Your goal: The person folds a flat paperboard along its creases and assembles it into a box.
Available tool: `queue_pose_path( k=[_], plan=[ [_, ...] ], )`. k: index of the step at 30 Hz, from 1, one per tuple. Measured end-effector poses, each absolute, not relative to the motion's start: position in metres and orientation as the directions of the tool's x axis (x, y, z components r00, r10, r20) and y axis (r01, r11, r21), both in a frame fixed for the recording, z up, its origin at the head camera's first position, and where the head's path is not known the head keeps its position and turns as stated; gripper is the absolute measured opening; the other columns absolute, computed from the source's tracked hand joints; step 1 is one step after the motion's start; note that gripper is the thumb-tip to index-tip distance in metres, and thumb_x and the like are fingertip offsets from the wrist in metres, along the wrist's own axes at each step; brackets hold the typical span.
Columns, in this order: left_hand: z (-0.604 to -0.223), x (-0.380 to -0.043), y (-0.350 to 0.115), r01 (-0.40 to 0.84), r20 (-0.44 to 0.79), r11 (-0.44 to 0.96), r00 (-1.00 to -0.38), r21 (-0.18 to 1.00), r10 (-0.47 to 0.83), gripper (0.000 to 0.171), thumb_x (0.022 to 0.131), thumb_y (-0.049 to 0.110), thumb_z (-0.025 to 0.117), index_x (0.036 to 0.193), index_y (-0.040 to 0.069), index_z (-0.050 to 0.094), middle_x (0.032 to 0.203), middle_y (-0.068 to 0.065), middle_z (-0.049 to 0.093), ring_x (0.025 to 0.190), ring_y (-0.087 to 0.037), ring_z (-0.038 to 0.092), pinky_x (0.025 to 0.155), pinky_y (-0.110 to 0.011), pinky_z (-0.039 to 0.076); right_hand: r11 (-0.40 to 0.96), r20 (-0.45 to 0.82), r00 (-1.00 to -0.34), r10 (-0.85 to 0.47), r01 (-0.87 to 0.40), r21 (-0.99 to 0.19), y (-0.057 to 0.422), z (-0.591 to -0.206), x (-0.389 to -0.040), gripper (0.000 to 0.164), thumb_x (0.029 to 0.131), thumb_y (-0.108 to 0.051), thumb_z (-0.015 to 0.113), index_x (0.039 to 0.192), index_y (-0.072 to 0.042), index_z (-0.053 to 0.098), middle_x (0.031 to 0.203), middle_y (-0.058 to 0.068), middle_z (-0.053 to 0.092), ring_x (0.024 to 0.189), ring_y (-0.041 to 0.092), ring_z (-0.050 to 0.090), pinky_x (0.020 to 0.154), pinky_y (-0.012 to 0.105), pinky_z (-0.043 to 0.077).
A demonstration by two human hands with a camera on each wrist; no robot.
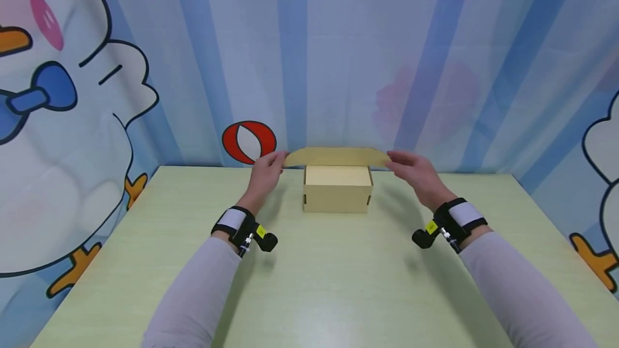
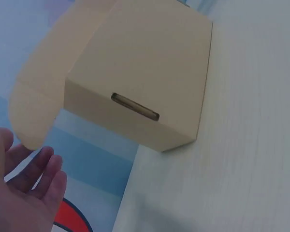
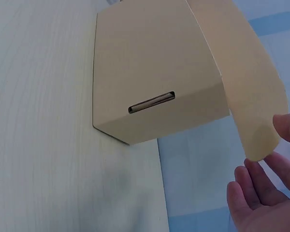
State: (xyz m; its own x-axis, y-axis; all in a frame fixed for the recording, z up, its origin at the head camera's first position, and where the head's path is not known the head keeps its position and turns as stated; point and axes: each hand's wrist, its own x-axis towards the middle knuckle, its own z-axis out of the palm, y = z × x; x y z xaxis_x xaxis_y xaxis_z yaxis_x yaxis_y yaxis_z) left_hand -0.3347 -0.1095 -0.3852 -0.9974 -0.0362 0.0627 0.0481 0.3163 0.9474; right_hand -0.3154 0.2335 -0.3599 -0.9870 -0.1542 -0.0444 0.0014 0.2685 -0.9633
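A small tan cardboard box (image 1: 336, 198) stands near the table's far edge. A long flap (image 1: 337, 156) with rounded ends rises at its back. My left hand (image 1: 263, 175) pinches the flap's left end, seen too in the left wrist view, where the flap tip (image 2: 31, 130) sits at the thumb and index finger. At the opposite end, my right hand (image 1: 419, 175) holds the flap tip (image 3: 262, 142) between thumb and index finger, the other fingers spread loosely below. Each wrist view shows a narrow slot in the box's edge. The box's inside is hidden.
The pale wooden table (image 1: 329, 283) extends toward me and to both sides. Right behind its far edge hangs a blue striped curtain (image 1: 333, 58) with cartoon prints. A strapped camera (image 1: 246, 232) sits on the left wrist and another camera (image 1: 447, 227) on the right.
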Motion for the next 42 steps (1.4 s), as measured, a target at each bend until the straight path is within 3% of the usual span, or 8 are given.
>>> queue_pose_path(
  k=[7,12,15,17,21,29,35,42],
  plan=[
    [-0.372,-0.335,-0.095,0.177,0.185,0.378,-0.983,0.909,0.016,0.039,0.104,0.037,0.049,0.131,0.015,0.066,0.139,-0.007,0.061,0.134,-0.024,0.053,0.112,-0.044,0.044,0.406,0.054,-0.996,-0.07,-0.078,-0.911,0.22,-0.352,-0.316,0.049,0.1,-0.028,0.058,0.144,-0.006,0.051,0.151,0.018,0.047,0.142,0.034,0.042,0.117,0.051,0.036],
    [-0.372,-0.333,-0.093,0.216,0.227,0.424,-0.974,0.88,0.024,0.035,0.103,0.033,0.053,0.126,0.013,0.069,0.115,-0.014,0.07,0.131,-0.024,0.055,0.107,-0.04,0.048,0.445,0.088,-0.995,-0.042,-0.097,-0.89,0.213,-0.354,-0.314,0.042,0.101,-0.024,0.056,0.138,-0.004,0.057,0.145,0.019,0.054,0.135,0.035,0.051,0.11,0.05,0.044],
    [-0.373,-0.332,-0.092,0.243,0.254,0.424,-0.967,0.872,0.031,0.037,0.102,0.033,0.054,0.09,0.004,0.073,0.073,-0.01,0.06,0.092,-0.025,0.064,0.078,-0.032,0.051,0.452,0.087,-0.996,-0.032,-0.092,-0.887,0.212,-0.355,-0.314,0.041,0.102,-0.022,0.055,0.138,-0.004,0.058,0.143,0.019,0.055,0.133,0.035,0.052,0.109,0.05,0.045],
    [-0.372,-0.332,-0.092,0.263,0.276,0.419,-0.961,0.869,0.029,0.046,0.102,0.034,0.055,0.065,0.005,0.056,0.058,-0.003,0.041,0.065,-0.023,0.049,0.06,-0.029,0.037,0.453,0.082,-0.996,-0.025,-0.085,-0.887,0.211,-0.354,-0.313,0.041,0.102,-0.023,0.055,0.138,-0.005,0.057,0.143,0.018,0.055,0.133,0.034,0.053,0.109,0.05,0.045],
    [-0.37,-0.33,-0.089,0.282,0.297,0.415,-0.954,0.865,0.03,0.053,0.101,0.032,0.056,0.057,0.013,0.034,0.055,0.002,0.025,0.053,-0.019,0.028,0.053,-0.029,0.022,0.462,0.069,-0.997,-0.018,-0.07,-0.884,0.209,-0.354,-0.312,0.043,0.102,-0.026,0.055,0.14,-0.007,0.055,0.143,0.017,0.056,0.13,0.034,0.055,0.108,0.05,0.046],
    [-0.365,-0.326,-0.083,0.23,0.244,0.392,-0.97,0.891,0.015,0.049,0.1,0.034,0.057,0.06,0.007,0.049,0.057,0.002,0.03,0.06,-0.019,0.035,0.055,-0.029,0.027,0.482,0.062,-0.998,-0.016,-0.062,-0.874,0.204,-0.353,-0.312,0.042,0.101,-0.025,0.058,0.141,-0.011,0.056,0.139,0.015,0.06,0.115,0.032,0.064,0.098,0.045,0.053],
    [-0.369,-0.329,-0.079,0.223,0.244,0.385,-0.97,0.896,-0.007,0.041,0.099,0.035,0.058,0.079,0.0,0.068,0.059,0.0,0.043,0.065,-0.019,0.045,0.057,-0.028,0.033,0.445,0.063,-0.997,-0.032,-0.071,-0.893,0.199,-0.352,-0.31,0.043,0.099,-0.021,0.061,0.14,-0.009,0.056,0.137,0.015,0.062,0.117,0.032,0.065,0.096,0.042,0.056],
    [-0.368,-0.326,-0.075,0.19,0.215,0.355,-0.976,0.915,-0.03,0.032,0.098,0.035,0.061,0.115,0.012,0.075,0.082,-0.009,0.067,0.076,-0.019,0.061,0.062,-0.025,0.046,0.417,0.058,-0.998,-0.025,-0.063,-0.907,0.194,-0.35,-0.309,0.044,0.098,-0.018,0.062,0.14,-0.007,0.056,0.136,0.017,0.062,0.122,0.032,0.063,0.093,0.04,0.057]
  ],
)
